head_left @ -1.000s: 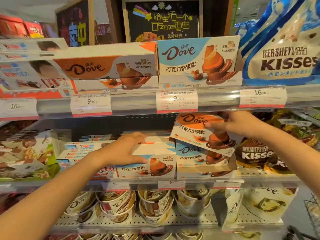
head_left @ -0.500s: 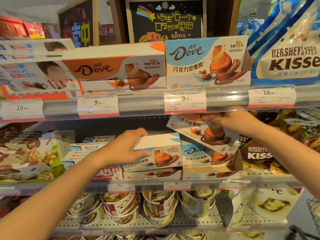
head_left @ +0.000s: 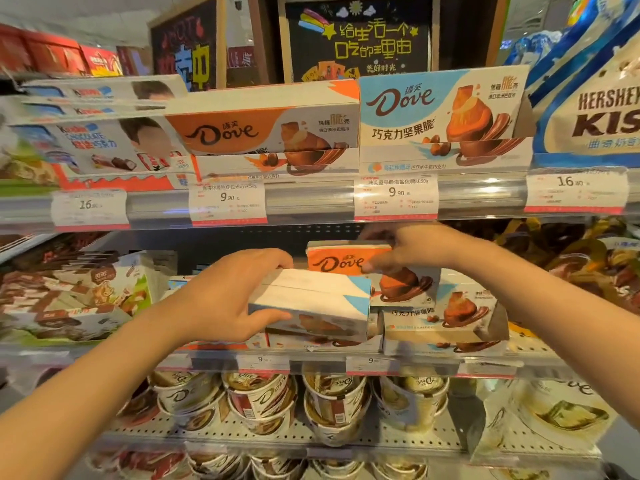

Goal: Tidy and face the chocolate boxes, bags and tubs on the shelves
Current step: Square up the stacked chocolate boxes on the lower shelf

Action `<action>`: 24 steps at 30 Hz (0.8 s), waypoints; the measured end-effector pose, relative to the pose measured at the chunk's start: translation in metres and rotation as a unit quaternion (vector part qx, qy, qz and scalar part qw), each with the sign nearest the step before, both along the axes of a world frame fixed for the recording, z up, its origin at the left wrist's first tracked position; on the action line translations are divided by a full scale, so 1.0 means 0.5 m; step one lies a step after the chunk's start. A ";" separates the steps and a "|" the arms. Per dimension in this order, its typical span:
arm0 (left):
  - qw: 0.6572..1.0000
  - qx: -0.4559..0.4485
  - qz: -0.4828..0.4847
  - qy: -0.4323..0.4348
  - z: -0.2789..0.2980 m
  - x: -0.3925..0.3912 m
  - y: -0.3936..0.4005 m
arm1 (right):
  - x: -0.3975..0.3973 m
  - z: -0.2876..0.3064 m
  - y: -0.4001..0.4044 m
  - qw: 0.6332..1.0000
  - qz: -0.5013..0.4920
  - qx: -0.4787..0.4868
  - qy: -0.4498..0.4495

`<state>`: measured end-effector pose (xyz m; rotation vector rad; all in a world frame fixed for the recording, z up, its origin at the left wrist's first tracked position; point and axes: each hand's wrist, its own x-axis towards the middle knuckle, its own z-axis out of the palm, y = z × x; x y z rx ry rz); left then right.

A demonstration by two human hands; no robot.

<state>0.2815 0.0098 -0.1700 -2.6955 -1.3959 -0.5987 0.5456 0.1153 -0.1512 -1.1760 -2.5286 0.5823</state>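
Observation:
On the middle shelf my left hand (head_left: 225, 299) grips a blue-and-white Dove box (head_left: 311, 303) by its left end, lifted and tilted with its white top toward me. My right hand (head_left: 408, 249) holds an orange Dove box (head_left: 343, 261) from above, set on top of a blue Dove display carton (head_left: 446, 317). More Dove boxes lie under the lifted box, partly hidden. An orange Dove carton (head_left: 263, 133) and a blue Dove carton (head_left: 440, 116) stand faced on the upper shelf.
Hershey's Kisses bags (head_left: 599, 112) hang over the upper shelf at right. Kinder boxes (head_left: 104, 147) sit at upper left. Dove tubs (head_left: 259, 400) fill the lower shelf, with Dove bags (head_left: 554, 414) to their right. The price rail (head_left: 311, 199) runs just above my hands.
My left hand has lifted the blue-and-white box up and tipped it toward me. My right hand has levelled the orange box and pushed it left and back on the carton.

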 end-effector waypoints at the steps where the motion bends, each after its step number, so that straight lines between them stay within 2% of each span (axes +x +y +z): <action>1: 1.000 0.001 0.001 0.002 0.001 -0.005 -0.008 | -0.022 -0.002 0.000 1.000 0.018 -0.003 -0.005; 3: 1.000 -0.006 0.003 0.003 0.004 -0.016 -0.023 | -0.065 -0.008 0.002 0.999 0.045 0.006 -0.028; 6: 1.000 -0.018 0.008 0.010 0.003 -0.031 -0.038 | -0.122 -0.026 0.006 0.988 0.069 0.109 -0.088; 9: 0.999 -0.018 0.018 0.020 -0.003 -0.040 -0.044 | -0.158 -0.053 0.006 0.970 0.083 0.199 -0.109; 14: 0.999 -0.021 0.026 0.025 -0.012 -0.042 -0.046 | -0.167 -0.098 0.021 0.962 0.062 0.244 -0.108; 18: 0.998 -0.041 0.034 0.023 -0.019 -0.039 -0.032 | -0.149 -0.137 0.027 0.968 0.074 0.230 -0.071; 20: 0.998 -0.054 0.036 0.026 -0.022 -0.034 -0.023 | -0.140 -0.146 0.028 0.965 0.090 0.228 -0.087; 22: 0.997 -0.067 0.041 0.025 -0.026 -0.025 -0.012 | -0.123 -0.131 0.023 0.968 0.107 0.191 -0.122; 24: 0.995 -0.080 0.049 0.023 -0.030 -0.013 0.001 | -0.095 -0.094 0.013 0.985 0.107 0.117 -0.071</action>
